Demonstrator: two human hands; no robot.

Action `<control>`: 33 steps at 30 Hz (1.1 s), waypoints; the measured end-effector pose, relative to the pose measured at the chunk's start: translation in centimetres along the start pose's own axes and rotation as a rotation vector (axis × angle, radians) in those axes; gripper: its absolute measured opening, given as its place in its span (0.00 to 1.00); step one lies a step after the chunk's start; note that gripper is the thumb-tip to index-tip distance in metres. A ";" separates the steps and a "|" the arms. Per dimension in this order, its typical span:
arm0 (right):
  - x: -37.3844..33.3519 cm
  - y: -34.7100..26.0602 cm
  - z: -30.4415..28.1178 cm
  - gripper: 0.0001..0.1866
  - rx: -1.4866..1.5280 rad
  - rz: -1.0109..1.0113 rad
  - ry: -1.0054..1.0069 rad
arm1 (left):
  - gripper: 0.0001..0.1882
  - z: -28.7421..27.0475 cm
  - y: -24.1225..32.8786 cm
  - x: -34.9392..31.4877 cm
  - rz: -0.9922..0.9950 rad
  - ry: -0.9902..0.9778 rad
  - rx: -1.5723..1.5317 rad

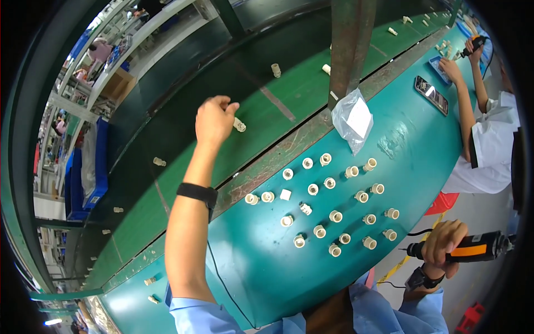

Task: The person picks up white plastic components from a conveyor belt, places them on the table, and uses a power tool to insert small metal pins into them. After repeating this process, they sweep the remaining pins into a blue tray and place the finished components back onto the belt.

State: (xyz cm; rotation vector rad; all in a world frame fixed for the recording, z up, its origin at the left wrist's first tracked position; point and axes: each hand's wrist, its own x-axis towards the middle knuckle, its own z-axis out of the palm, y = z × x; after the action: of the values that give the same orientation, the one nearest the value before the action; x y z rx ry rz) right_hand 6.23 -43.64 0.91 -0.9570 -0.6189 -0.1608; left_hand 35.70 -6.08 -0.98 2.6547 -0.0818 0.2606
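Just right of the left hand (214, 122), a cream plastic lamp-holder-like fitting (240, 125) is seen on the conveyor belt (311, 106), its long axis slanted down-rightward. Fingers are curled; whether anything is gripped cannot be told. By the farther right hand (444, 245), an electric screwdriver (474, 251) is gripped.

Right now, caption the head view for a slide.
Left hand over green belt, right hand holding a black power tool.
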 end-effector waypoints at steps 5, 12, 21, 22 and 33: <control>0.6 -1.9 -3.1 0.23 0.128 0.083 -0.256 | 0.20 1.2 3.2 6.2 0.099 -0.125 0.067; 1.7 -3.1 -5.2 0.24 0.217 0.158 -0.307 | 0.25 7.8 6.7 12.2 0.370 -0.090 0.198; 2.5 -2.8 -6.6 0.22 0.187 0.200 -0.300 | 0.13 11.5 7.5 13.8 0.377 -0.308 0.152; 2.6 -3.1 -6.2 0.22 0.184 0.199 -0.264 | 0.12 11.0 7.6 13.6 0.391 -0.271 0.168; -1.2 -7.3 -4.6 0.26 0.019 0.032 -0.203 | 0.10 -3.7 19.5 -5.0 0.653 -0.575 -0.064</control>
State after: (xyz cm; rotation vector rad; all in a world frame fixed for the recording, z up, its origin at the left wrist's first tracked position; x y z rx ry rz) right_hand 4.32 -51.69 3.56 -0.9718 -0.7897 -0.0288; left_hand 28.22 -21.70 9.98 2.4721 -1.1182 -0.3066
